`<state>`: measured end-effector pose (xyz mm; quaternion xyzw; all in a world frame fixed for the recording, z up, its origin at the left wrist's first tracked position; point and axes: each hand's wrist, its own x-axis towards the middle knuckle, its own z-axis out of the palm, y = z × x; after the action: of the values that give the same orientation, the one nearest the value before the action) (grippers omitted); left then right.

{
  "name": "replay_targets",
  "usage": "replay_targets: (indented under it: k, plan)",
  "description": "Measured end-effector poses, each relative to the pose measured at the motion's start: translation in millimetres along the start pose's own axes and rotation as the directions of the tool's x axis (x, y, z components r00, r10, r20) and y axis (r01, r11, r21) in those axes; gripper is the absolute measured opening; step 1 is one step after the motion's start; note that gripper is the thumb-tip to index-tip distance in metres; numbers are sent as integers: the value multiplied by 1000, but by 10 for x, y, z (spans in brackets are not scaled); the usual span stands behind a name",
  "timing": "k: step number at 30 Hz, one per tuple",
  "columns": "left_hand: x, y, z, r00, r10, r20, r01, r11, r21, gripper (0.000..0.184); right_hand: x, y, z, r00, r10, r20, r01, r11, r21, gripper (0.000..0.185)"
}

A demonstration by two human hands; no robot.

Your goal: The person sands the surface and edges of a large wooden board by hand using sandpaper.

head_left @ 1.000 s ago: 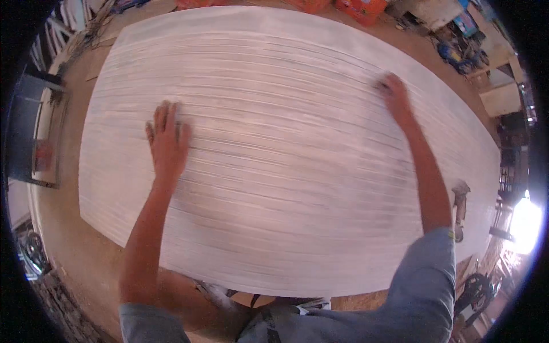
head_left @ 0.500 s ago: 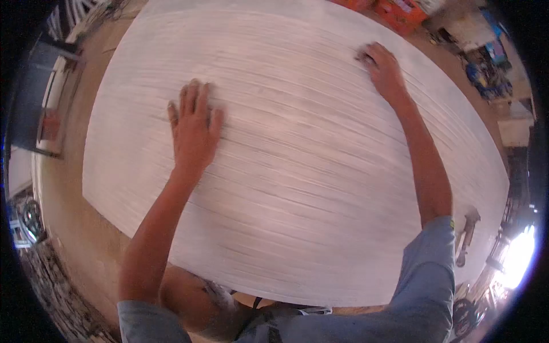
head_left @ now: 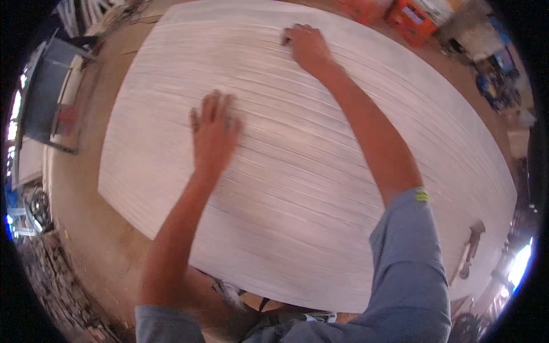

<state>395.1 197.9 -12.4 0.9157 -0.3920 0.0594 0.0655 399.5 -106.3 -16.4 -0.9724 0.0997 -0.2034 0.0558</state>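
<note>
A large white panel [head_left: 297,188] with long, fine ridges running across it fills the middle of the view. My left hand [head_left: 216,134] lies on its left half, fingers spread, slightly blurred and holding nothing. Near the panel's far edge, my right hand [head_left: 309,48] is closed, its fingers curled round a small dark thing at the left fingertips. That thing is mostly hidden, and I cannot make out what it is. A hammer-like tool [head_left: 472,246] rests on the panel at the right, away from both hands.
Orange containers [head_left: 410,22] stand beyond the far edge. A dark grey metal-framed piece [head_left: 48,91] is at the left, above brown ground [head_left: 86,228]. Blue and dark clutter [head_left: 497,86] lies at the back right. Bright light comes in at the lower right.
My right hand has swept left across the far part of the panel, still closed. My left hand appears further right than at first. The whole view has also shifted and turned.
</note>
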Motion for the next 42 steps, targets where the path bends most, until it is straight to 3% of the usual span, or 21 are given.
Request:
replay_targets:
  k: [3, 4, 5, 6, 8, 10, 14, 16, 20, 21, 23, 26, 27, 31, 33, 35, 38, 39, 40, 41, 42]
  plan:
    - [-22, -49, 78, 998, 26, -56, -26, 1000, -2, 53, -1137, 1015, -639, 997, 43, -61, -36, 994, 102, 12]
    - [-17, -52, 80, 998, 42, -48, -43, 999, -16, 53, -1568, 1357, -859, 992, 18, -128, -19, 1000, -2, 13]
    - [-24, -36, 58, 999, 28, -42, -29, 999, -40, 53, -2013, 1666, -1160, 990, 109, -93, -106, 994, 39, 14]
    - [-19, -14, 34, 999, 9, -39, -12, 998, -62, 53, -2464, 2010, -1394, 988, 113, -105, -125, 986, -113, 16]
    - [-20, 61, 14, 1000, 3, -25, -5, 997, -72, 52, -3304, 2705, -1919, 970, 230, -77, -241, 947, -211, 15]
    - [-17, 77, 40, 999, -40, -8, 40, 997, -61, 52, -3896, 3220, -2412, 926, 374, 45, -356, 908, -222, 15]
    - [-15, 112, 45, 999, -36, -13, 36, 998, -49, 51, -3707, 3059, -2287, 866, 499, 23, -494, 862, -113, 15]
    - [-23, 115, 61, 999, 3, -37, -4, 999, -33, 52, -3117, 2576, -1812, 942, 330, -59, -333, 941, -60, 14]
    - [-37, 85, 91, 999, -4, -50, 4, 1000, 4, 52, -1530, 1273, -1002, 990, 142, 8, -141, 977, 160, 16]
    - [-31, 95, 54, 999, 2, -38, -3, 1000, -31, 52, -1159, 1051, -681, 995, 10, -98, 2, 993, 121, 14]
    - [-38, 99, 54, 999, 21, -49, -24, 997, -69, 53, -442, 446, -162, 978, -88, -191, 104, 992, 76, 12]
    - [-22, 116, 23, 1000, 4, -14, -6, 996, -86, 55, 673, -476, 549, 994, -21, -109, 28, 997, 66, 14]
    - [-28, 114, 10, 1000, -6, -18, 5, 998, -62, 55, 951, -788, 593, 997, 46, 64, -45, 999, -16, 17]
    - [-6, 58, -9, 1000, 13, -1, -13, 994, -110, 56, 1237, -1200, 663, 998, 51, 22, -52, 997, 61, 18]
    - [-19, 75, -27, 1000, 28, -12, -30, 988, -153, 57, 1022, -960, 540, 1000, 10, 4, -10, 993, 116, 17]
    - [-68, 77, 16, 1000, 13, 24, -13, 1000, -11, 57, 496, -492, 252, 1000, 15, 24, -18, 992, 126, 17]
    - [-26, -13, 71, 999, 33, -33, -35, 998, -60, 54, -579, 649, -272, 999, -34, 5, 32, 984, 175, 18]
    - [-21, -31, 123, 1000, 18, -15, -18, 999, -33, 53, -1083, 985, -606, 998, 64, 11, -65, 959, 277, 20]
    - [-51, -17, 120, 999, 38, -5, -39, 998, -54, 53, -1670, 1616, -690, 996, 66, -64, -49, 970, 238, 21]
    - [-56, -18, 91, 999, 35, -20, -36, 998, -56, 53, -2145, 1810, -1188, 967, 248, 61, -254, 955, 150, 22]
    - [-58, -4, 87, 999, 30, -36, -32, 998, -58, 53, -2755, 2343, -1359, 950, 309, -36, -310, 950, -45, 23]
